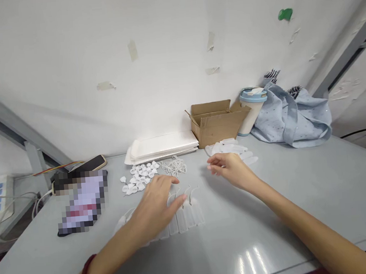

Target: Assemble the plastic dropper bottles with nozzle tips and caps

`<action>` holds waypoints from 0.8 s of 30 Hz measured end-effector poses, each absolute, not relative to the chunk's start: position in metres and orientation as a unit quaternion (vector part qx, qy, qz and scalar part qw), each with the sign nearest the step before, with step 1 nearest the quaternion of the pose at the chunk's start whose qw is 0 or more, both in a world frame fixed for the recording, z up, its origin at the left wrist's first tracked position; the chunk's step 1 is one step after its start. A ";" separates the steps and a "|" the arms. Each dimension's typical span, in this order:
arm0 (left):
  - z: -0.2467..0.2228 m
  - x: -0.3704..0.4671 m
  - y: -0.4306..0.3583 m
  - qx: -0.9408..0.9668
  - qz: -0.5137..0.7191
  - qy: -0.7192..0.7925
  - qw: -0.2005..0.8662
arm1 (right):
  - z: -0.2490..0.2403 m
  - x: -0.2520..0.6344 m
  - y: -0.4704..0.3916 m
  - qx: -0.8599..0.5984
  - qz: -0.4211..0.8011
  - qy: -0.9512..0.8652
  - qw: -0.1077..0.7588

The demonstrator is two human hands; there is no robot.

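My left hand hovers over a row of translucent plastic tubes, thumb and fingers spread, with nothing in it. Thin cords stick out of the tubes' far ends, and the hand and forearm cover part of the row. To the right, my right hand is above the table, its fingers loosely bent and apart, nothing visible between them. It is nearest a loose pile of similar translucent tubes. Beyond my left hand lie small white caps and a tangle of pale cord pieces.
Along the wall stand flat white packets, an open cardboard box, a tumbler with a blue lid and a light blue cloth bag. At left on the grey table lie a phone and a blurred-out flat item.
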State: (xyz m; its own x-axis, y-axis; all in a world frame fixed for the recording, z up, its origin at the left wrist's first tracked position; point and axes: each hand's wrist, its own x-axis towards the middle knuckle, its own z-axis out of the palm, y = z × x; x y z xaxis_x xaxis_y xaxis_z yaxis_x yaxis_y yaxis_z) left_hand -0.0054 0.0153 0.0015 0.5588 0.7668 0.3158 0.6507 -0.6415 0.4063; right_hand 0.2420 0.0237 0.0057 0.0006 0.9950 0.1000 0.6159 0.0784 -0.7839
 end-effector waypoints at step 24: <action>0.000 0.045 0.083 0.935 0.080 0.332 -0.102 | 0.002 0.285 0.046 -0.656 0.003 -0.729 0.194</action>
